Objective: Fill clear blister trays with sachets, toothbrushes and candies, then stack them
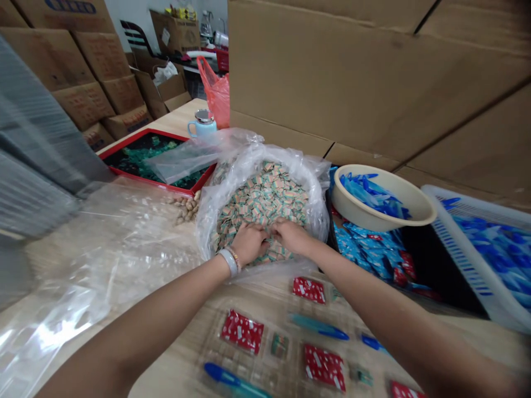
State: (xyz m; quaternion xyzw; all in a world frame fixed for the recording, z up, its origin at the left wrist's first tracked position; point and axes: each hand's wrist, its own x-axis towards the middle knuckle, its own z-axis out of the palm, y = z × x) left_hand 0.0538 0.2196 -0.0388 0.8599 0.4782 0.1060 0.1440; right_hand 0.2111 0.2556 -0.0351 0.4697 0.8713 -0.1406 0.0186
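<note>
Head view: curled hands (249, 243) (291, 235), contents unclear, touch striped pieces (265, 193), the bag (206, 213) flanked by tray (182, 191) and basin (369, 222).

The print (71, 6) on the stacked cardboard boxes (52, 52) is too blurred to read.

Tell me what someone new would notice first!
Probably the big plastic bag of tiny striped pieces in the middle, with fingers of the left hand and right hand among them. Next, maybe the cream bowl of blue things on the right, and red packets in front.
</note>
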